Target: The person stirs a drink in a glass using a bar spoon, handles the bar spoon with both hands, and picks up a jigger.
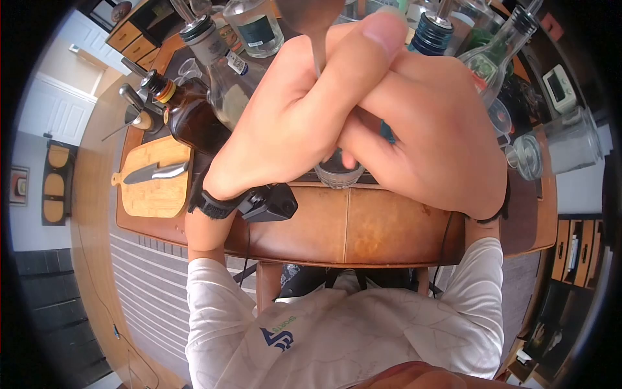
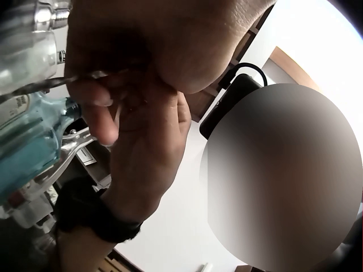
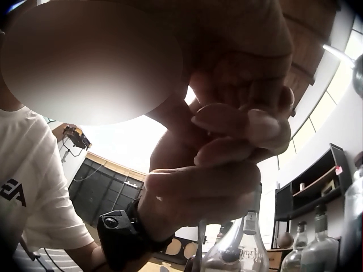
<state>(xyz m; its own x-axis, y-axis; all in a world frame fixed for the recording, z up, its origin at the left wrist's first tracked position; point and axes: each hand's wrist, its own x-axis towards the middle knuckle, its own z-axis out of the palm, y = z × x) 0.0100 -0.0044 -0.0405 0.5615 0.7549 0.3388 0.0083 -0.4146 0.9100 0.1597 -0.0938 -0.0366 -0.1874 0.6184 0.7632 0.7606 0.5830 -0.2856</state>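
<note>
Dull metal spoon (image 1: 310, 14) points its bowl toward the far edge of the brown leather table (image 1: 311, 236), stem pinched in the left hand (image 1: 291, 123) above it; whether the right hand (image 1: 434, 123) grips anything, I can't tell. Leather shows along the near edge; glass bottles (image 1: 193, 113) crowd behind, striped grey rug (image 1: 146, 272) below.

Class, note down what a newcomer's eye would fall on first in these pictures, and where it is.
First come the left hand and right hand, drawn together large in the head view's upper middle, with a spoon-like metal tool showing above them. Then the eye finds a dark brown bottle to their left, and, lower left, a knife on a wooden board.
</note>
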